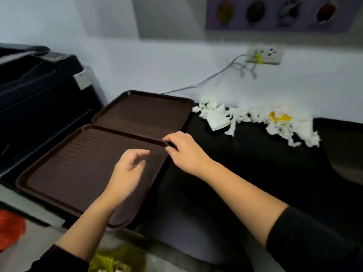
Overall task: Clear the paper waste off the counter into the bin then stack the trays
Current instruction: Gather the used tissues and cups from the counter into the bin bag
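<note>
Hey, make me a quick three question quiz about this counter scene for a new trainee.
1. True or false: the paper waste is already off the counter.
2. Which hand touches the near tray? A left hand, B right hand.
3. How do the near tray and far tray lie?

Key: 1 false, it lies by the wall. 2 B, at the tray's far right corner. 3 Side by side, not stacked.

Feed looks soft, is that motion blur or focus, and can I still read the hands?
Head view: motion blur smears the left hand and the wall poster; wide-angle lens bends the edges; the dim black counter loses detail. The right hand at the near tray corner reads clearly.
</note>
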